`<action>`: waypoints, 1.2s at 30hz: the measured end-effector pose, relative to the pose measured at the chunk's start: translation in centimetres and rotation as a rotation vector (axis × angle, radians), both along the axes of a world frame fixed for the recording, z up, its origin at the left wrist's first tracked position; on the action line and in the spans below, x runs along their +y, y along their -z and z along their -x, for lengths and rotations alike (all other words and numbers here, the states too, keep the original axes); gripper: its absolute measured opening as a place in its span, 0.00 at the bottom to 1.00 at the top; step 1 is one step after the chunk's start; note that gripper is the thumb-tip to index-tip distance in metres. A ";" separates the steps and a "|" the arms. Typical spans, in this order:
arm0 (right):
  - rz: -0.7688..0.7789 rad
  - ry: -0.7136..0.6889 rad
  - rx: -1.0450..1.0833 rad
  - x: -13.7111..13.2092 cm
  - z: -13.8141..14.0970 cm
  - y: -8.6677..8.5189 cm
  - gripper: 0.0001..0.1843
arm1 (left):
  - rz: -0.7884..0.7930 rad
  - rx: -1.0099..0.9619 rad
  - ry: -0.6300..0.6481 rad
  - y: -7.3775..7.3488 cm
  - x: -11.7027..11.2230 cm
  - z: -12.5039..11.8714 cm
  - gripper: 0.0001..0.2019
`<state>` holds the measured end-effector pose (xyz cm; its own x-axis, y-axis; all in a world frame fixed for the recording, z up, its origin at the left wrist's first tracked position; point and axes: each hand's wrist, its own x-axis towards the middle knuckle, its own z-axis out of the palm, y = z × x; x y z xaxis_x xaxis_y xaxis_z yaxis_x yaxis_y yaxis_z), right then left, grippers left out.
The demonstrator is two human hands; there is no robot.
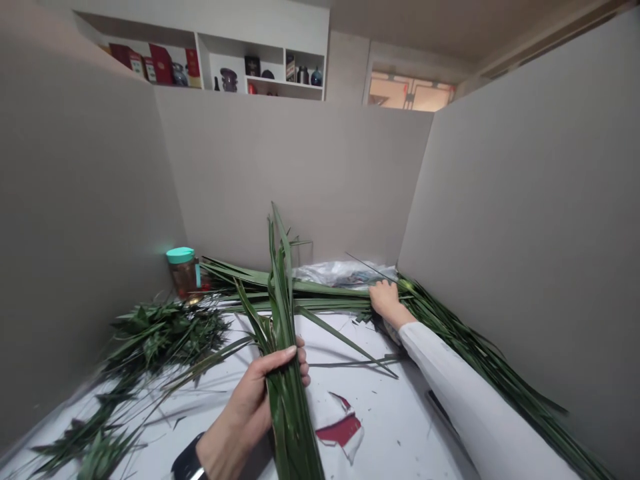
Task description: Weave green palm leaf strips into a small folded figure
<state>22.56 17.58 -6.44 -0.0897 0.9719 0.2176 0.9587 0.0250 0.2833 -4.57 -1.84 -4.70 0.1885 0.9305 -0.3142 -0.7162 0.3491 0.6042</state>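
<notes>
My left hand (255, 393) is closed round a bundle of long green palm-like leaves (290, 393), its thumb across the front. The bundle stands up from the near edge of the view, with its narrow tips spread at the top. Farther back, my right hand (385, 300) reaches to the right end of a pile of long flat leaves (330, 300) lying across the table. Its fingers curl down onto the leaves, and the fingertips are partly hidden.
Small woven-looking green leaf pieces (165, 333) are heaped on the left. A jar with a turquoise lid (181, 267) stands behind them. Along the right wall (530, 220) lies another long leaf bundle (475, 350). Torn red-and-white scraps (343, 430) lie on the white table (380, 413). Clear plastic (335, 272) is at the back.
</notes>
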 end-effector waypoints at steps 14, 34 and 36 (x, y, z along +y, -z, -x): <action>-0.006 -0.147 0.234 2.0 3.1 0.6 0.17 | 0.025 0.069 0.026 0.2 -0.1 -0.2 0.08; 0.258 -0.585 1.319 -14.2 13.0 -1.5 0.11 | -0.180 0.388 0.014 3.0 1.2 0.3 0.05; 0.257 -0.565 1.466 -14.5 12.6 -1.3 0.13 | -0.173 0.381 0.045 3.1 1.4 0.4 0.06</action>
<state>9.92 3.12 -5.09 -0.3050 0.9105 0.2790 0.2371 0.3564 -0.9038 -4.93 -0.49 -7.85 0.1309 0.9691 -0.2089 -0.4168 0.2450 0.8754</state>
